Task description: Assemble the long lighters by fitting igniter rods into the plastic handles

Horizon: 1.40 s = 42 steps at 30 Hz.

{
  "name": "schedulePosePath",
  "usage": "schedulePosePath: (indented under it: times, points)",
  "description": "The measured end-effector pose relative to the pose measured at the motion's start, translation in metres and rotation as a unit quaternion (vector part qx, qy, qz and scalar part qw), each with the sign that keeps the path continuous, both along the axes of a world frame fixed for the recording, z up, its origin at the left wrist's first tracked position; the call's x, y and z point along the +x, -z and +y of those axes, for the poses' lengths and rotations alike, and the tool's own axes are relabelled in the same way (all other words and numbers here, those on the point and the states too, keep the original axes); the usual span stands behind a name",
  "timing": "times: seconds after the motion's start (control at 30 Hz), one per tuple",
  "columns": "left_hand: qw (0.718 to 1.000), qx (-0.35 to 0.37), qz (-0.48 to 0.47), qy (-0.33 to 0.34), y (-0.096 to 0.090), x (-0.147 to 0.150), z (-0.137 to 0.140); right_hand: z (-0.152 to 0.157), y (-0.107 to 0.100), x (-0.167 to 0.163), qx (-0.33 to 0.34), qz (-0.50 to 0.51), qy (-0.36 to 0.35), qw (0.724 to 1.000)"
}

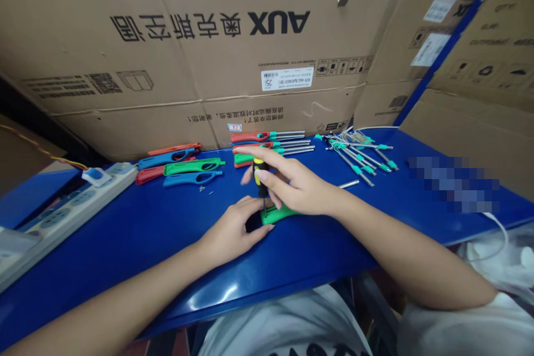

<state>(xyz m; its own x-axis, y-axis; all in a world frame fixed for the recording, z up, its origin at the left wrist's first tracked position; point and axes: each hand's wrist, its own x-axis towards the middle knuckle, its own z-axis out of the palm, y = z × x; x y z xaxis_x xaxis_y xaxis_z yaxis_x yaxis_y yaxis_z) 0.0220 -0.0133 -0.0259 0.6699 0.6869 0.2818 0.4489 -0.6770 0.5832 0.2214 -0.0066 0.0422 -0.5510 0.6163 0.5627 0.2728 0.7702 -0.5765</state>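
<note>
A green gas lighter [278, 214] lies on the blue table in front of me, its metal tube pointing right. My left hand [237, 228] grips the handle end between thumb and fingers. In my right hand [287, 181] is a small black and yellow screwdriver [261, 175], held upright with its tip down on the green handle near its left end. My right hand hides the lighter's middle. Behind my hands lie several assembled lighters [250, 137] in red and green. To the left is a pile of handles [194, 167] in blue, green and red.
Several metal tubes with teal fittings [361, 156] lie heaped at the back right. A few small screws [202, 189] rest near the handles. A white power strip [70, 206] runs along the left. Large cardboard [167, 78] walls the back. A blurred object [454, 183] lies at right.
</note>
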Motion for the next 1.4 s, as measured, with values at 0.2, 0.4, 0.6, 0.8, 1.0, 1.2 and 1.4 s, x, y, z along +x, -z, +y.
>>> schedulePosePath:
  times: [0.2,0.4,0.6,0.8,1.0,1.2,1.4]
  points:
    - [0.999,-0.009,0.020,-0.023,-0.009,-0.004,-0.003,0.006,-0.012,0.008,-0.034,0.088,0.077,0.993]
    - [0.989,0.032,0.137,-0.042,-0.025,-0.016,0.000,0.034,-0.032,0.069,0.130,0.069,0.328,0.933]
    - [0.975,0.076,0.202,-0.057,-0.028,-0.011,-0.002,0.063,-0.006,0.135,0.180,-0.052,0.505,0.843]
    - [0.977,0.099,0.170,-0.084,-0.017,-0.002,-0.005,0.075,0.016,0.153,0.144,-0.080,0.516,0.841]
    - [0.981,0.095,0.142,-0.088,-0.012,-0.003,-0.004,0.073,0.017,0.147,0.096,-0.113,0.500,0.853]
    - [0.986,0.054,0.134,-0.082,-0.015,-0.006,-0.005,0.068,0.014,0.139,-0.066,-0.215,0.517,0.826]
    - [0.991,0.045,0.110,-0.069,-0.005,-0.007,-0.001,0.073,0.029,0.139,-0.245,-0.379,0.450,0.771]
